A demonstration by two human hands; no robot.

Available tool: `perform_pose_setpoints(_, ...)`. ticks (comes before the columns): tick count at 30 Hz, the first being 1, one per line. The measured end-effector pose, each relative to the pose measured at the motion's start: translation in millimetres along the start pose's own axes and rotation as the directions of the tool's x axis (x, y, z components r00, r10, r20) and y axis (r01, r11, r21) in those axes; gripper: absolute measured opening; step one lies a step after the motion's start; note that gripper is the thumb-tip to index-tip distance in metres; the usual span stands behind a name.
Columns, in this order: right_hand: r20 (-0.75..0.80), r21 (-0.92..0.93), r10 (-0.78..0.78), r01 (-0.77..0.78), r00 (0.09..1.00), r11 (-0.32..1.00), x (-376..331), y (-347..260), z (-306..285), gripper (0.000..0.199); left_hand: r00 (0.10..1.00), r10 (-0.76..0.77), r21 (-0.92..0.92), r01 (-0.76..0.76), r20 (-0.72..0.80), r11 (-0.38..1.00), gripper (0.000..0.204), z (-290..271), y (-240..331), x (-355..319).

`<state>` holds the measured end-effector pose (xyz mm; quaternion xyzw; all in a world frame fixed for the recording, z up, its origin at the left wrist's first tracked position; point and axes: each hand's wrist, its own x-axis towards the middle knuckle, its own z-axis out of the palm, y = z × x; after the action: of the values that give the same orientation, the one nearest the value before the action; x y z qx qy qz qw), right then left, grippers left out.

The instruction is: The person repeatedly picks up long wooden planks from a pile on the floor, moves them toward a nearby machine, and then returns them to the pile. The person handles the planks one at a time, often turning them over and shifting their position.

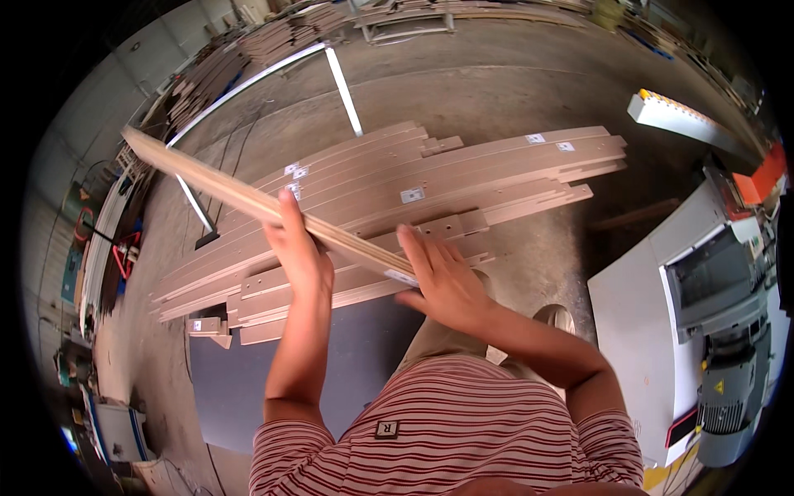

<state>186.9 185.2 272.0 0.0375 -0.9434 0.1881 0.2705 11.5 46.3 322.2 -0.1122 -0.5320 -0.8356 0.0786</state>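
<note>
Item in hand: long, narrow wooden board [248, 197], pale brown, held above the stack of cut boards [430, 186] and running from upper left down toward the person's chest.
Left hand [296, 252]: wrapped around the board near its mid-length, fingers curled over the top edge, gripping it.
Right hand [442, 281]: at the board's near end, fingers spread and laid flat against the face, steadying rather than clamping.
Stack: many like strips with small white labels [412, 195], lying flat under the board, on a dark grey panel [248, 372].
Surroundings: grey machine [719, 289] to the right of the stack; white rail [343, 87] beyond it.
Handling judgement: likely stiff and moderately light, though its length invites sag and swing at the far end. Edges may be sharp or splintery.
Hold points: two hands well apart, one nearer mid-length, appears soundest.
</note>
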Motion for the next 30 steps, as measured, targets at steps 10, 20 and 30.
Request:
perform_pose_setpoints(10, 0.315, -0.001, -0.175, 0.185, 0.933, 0.983, -18.3, 79.4, 89.6, 0.064, 0.734, -0.65, -0.231, 0.609, -0.196, 0.759, 0.026, -166.5, -146.9, -86.8)
perform_pose_setpoints(20, 0.211, -0.073, -0.22, 0.239, 0.952, 0.968, -21.9, 131.6, 123.4, 0.046, 0.705, -0.675, -0.114, 0.668, -0.216, 0.735, 0.025, -165.4, -189.9, -68.8)
perform_pose_setpoints(30, 0.133, -0.082, -0.09, 0.102, 0.987, 0.991, -36.4, 147.3, 133.2, 0.038, 0.635, -0.74, 0.147, 0.772, -0.224, 0.618, 0.034, -150.8, -196.9, -66.1)
